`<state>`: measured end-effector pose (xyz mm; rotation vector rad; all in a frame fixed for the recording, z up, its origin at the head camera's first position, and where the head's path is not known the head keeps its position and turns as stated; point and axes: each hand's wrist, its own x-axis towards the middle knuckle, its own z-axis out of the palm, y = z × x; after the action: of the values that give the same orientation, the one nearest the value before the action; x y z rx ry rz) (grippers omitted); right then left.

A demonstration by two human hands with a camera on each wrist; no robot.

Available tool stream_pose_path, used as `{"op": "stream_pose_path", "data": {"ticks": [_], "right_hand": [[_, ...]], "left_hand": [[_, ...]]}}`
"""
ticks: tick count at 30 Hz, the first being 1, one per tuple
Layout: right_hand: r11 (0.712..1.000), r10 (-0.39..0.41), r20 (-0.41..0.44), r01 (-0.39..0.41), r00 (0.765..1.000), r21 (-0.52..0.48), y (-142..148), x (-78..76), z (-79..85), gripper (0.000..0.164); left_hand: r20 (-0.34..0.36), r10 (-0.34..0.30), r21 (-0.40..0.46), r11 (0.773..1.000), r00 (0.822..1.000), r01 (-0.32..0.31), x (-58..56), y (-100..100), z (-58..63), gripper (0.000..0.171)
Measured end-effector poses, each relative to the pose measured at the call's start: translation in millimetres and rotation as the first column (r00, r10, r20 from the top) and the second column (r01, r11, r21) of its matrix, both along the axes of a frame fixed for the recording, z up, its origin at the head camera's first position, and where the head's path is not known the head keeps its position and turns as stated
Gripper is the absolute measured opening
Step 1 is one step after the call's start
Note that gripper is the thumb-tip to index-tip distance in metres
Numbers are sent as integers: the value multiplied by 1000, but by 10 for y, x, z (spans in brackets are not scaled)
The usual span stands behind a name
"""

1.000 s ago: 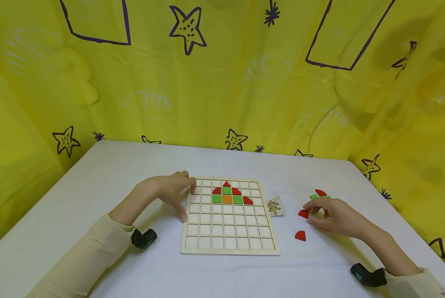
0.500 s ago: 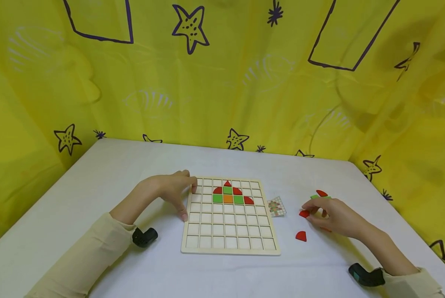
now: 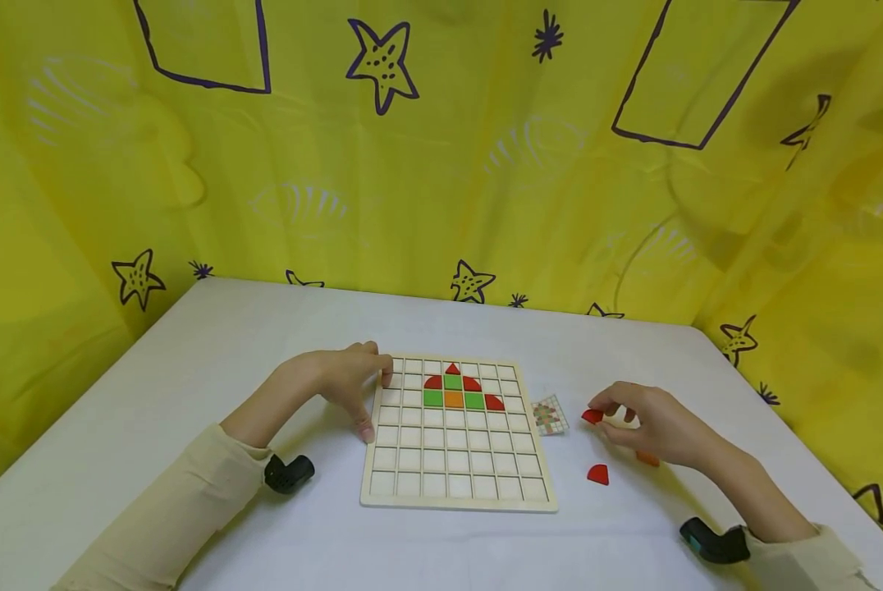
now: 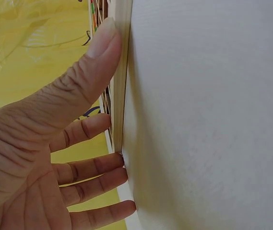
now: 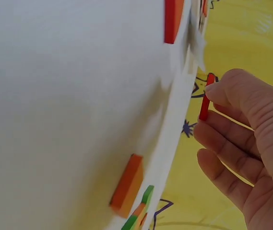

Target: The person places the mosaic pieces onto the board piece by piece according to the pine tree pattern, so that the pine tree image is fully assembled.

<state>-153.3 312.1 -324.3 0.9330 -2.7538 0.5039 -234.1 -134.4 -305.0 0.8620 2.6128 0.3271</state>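
Observation:
My left hand (image 3: 345,386) rests along the left side of a wooden grid board (image 3: 445,460). Its thumb and fairly straight fingers touch the board's edge, as the left wrist view also shows. Near the board's top, the cells hold a red triangle (image 3: 452,368), red quarter-circle tiles, green square tiles (image 3: 432,398) and one orange square tile (image 3: 453,399). My right hand (image 3: 659,423) pinches a red quarter-circle tile (image 3: 592,416) between thumb and fingers, right of the board. In the right wrist view that red tile (image 5: 207,98) is held clear of the tabletop.
A small pattern card (image 3: 550,416) lies against the board's right edge. On the white table sit another red quarter-circle tile (image 3: 598,474) and an orange tile (image 3: 647,459), partly behind my right hand. Green and orange tiles (image 5: 147,194) lie farther off. A yellow curtain (image 3: 441,164) surrounds the table.
My right hand has picked up the red quarter-circle tile and moved slightly left with it. My left hand stays at the board's edge.

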Motion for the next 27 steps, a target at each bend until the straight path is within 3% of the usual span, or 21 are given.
{"op": "stream_pose_path", "data": {"ticks": [5,14,27], "right_hand": [[999,33,-41,-34,999,-16,-111,-36,44,29],[1000,22,12,-22,1000,-17,-306,-116,111,28],[996,85,24,-84,996,-30,-557,-233,170,26]], "left_hand": [[-1,-1,3,1000,1000,1,4,1,0,66],[-5,-5,-1,1000,1000,5,2,4,-5,66],[-9,-8,-12,1000,1000,8,8,-10,6,62]]}}
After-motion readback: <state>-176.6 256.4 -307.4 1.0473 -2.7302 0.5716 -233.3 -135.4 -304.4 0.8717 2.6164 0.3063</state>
